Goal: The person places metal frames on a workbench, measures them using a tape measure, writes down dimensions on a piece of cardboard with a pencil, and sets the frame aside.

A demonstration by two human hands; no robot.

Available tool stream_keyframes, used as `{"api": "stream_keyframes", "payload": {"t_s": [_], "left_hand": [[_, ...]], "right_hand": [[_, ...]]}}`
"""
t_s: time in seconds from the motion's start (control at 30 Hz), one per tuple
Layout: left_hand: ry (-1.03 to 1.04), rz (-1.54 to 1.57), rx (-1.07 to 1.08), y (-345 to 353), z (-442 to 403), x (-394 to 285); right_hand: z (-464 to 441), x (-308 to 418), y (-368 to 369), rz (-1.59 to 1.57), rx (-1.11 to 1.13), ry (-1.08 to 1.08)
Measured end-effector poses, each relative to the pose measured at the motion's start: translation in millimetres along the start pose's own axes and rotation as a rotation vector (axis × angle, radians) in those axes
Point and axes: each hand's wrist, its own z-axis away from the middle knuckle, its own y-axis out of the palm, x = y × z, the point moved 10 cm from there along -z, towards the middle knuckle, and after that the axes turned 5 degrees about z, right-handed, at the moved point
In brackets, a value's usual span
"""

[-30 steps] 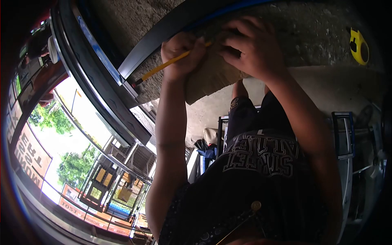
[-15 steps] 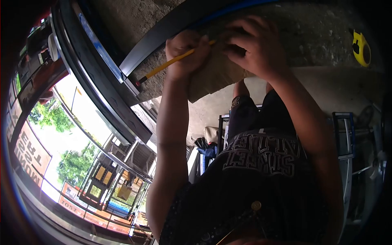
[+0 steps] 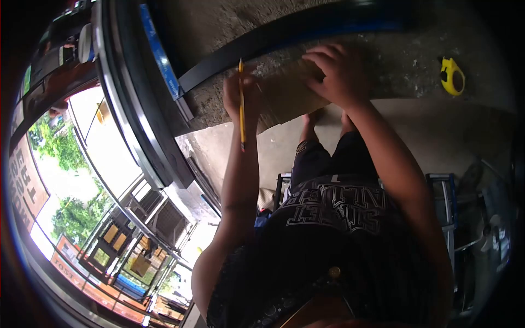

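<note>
A yellow pencil (image 3: 241, 104) is held in my left hand (image 3: 236, 95), its point upward and its eraser end down over my wrist. The fingers of that hand are closed and partly hidden by blur and shadow. Beneath both hands lies a flat brown piece (image 3: 292, 95) that looks like cardboard, with a ragged near edge. My right hand (image 3: 342, 76) is over its right end, thumb and fingers apart with nothing visible between them. Just beyond my hands runs a long dark strip with a blue edge (image 3: 262, 41).
A yellow tape measure (image 3: 452, 76) lies at the right of the rough worktop (image 3: 404, 71). Dark metal profiles (image 3: 134, 104) stand along the left. A blue-and-black metal frame (image 3: 445, 202) is at lower right. My feet are on the floor below the worktop.
The pencil has swung from slanting to nearly upright in my left hand. My right hand has moved away from the pencil's tip. The whole view has shifted slightly.
</note>
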Motion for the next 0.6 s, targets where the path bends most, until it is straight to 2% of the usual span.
{"api": "stream_keyframes", "payload": {"t_s": [0.03,0.13,0.23,0.27,0.37,0.4,0.47,0.57,0.6], "left_hand": [[-0.033,-0.071,-0.020,-14.3,10.8,9.2],[0.496,-0.724,0.253,-4.7,60.2,-43.5],[0.263,-0.825,0.327,-7.3,100.1,-52.2],[0.305,-0.896,0.336,-8.2,106.4,-50.5],[0.379,-0.679,0.272,-24.0,99.8,-30.7],[0.300,-0.593,0.242,-27.6,94.7,-36.9],[0.348,-0.589,0.231,-28.7,85.4,-34.1],[0.335,-0.533,0.274,-20.5,68.0,-35.5],[0.325,-0.502,0.312,-14.9,64.6,-48.5]], "right_hand": [[-1.4,1.6,-0.4,0.004,-0.005,-0.012],[2.3,12.5,-1.0,0.090,0.047,-0.053],[10.9,35.9,6.9,0.367,0.007,-0.144],[17.0,40.3,23.3,0.354,0.001,-0.127],[60.6,104.6,34.8,-0.043,0.298,-0.655],[67.3,107.5,35.1,-0.129,0.432,-0.655],[90.2,112.8,34.5,-0.303,0.713,-0.629],[88.7,52.3,5.6,-0.427,0.584,-0.164],[89.6,23.1,1.8,-0.394,0.483,-0.139]]}}
